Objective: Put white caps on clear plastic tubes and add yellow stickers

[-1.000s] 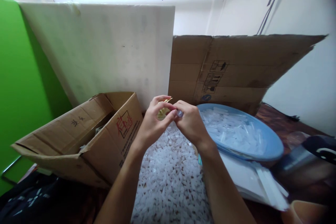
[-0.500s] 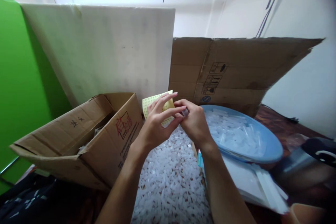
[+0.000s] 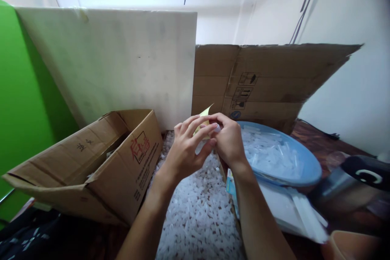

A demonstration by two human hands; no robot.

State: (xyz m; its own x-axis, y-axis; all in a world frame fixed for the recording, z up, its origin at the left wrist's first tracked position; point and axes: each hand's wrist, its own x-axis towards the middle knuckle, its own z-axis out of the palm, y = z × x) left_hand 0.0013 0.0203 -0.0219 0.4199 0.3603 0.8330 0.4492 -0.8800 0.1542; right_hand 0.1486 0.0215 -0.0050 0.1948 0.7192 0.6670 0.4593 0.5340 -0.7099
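Note:
My left hand (image 3: 189, 143) has its fingers bent around the near side of a pale yellow sheet of stickers (image 3: 207, 112), with the index fingertip and thumb close to my right hand. The sheet is tilted and mostly hidden behind the fingers. My right hand (image 3: 229, 136) is closed around a small clear plastic piece (image 3: 217, 128), whose end shows at the thumb side. The left fingertips meet that end. Below both hands lies a wide layer of small translucent plastic pieces (image 3: 198, 207).
An open cardboard box (image 3: 122, 178) stands at left. At right, a blue basin (image 3: 313, 172) holds clear plastic tubes; white strips (image 3: 307, 215) lie below it. A dark-lidded container (image 3: 350, 187) and an orange container (image 3: 350, 245) are at far right. A white board (image 3: 122, 65) and cardboard (image 3: 271, 77) stand behind.
The sticker sheet has turned from facing me to nearly edge-on and shifted right. My left hand has moved slightly right, closer against my right hand. The view has swung slightly right.

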